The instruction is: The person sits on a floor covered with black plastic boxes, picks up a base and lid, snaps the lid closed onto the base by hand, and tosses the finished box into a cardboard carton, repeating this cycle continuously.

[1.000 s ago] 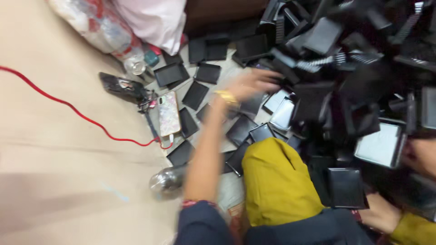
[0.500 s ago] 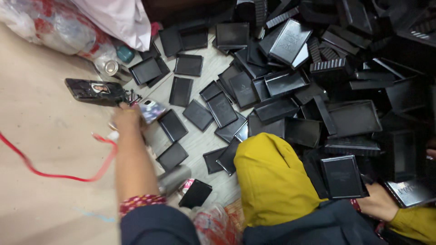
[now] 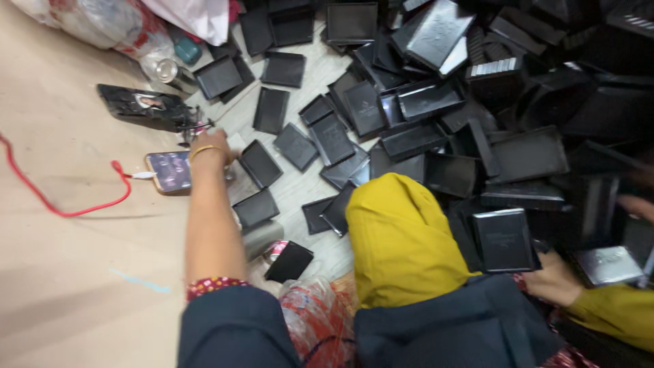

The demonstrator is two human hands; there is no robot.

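My left hand [image 3: 208,144], a gold bangle on its wrist, reaches out over the floor just right of a lit phone [image 3: 169,172]. The phone lies flat with a white plug and a red cable [image 3: 82,208] attached. The fingers point away and curl down near a small black tray [image 3: 259,163]; their grip is hidden. My right hand [image 3: 553,279] lies at the lower right, fingers on the corner of a closed black box [image 3: 504,238] that leans by my yellow-clad knee [image 3: 402,238]. A silvery box [image 3: 606,266] sits just right of that hand.
A big heap of black boxes and trays [image 3: 518,95] fills the right and top. Loose trays dot the pale floor. A black holder [image 3: 146,105], a jar [image 3: 167,71] and plastic bags [image 3: 102,20] lie upper left. A metal bottle [image 3: 262,238] rests by my left arm.
My left arm swung from the pile of boxes over to the left, to the phone, which now lies flat on the floor. My right hand stayed by the black box.
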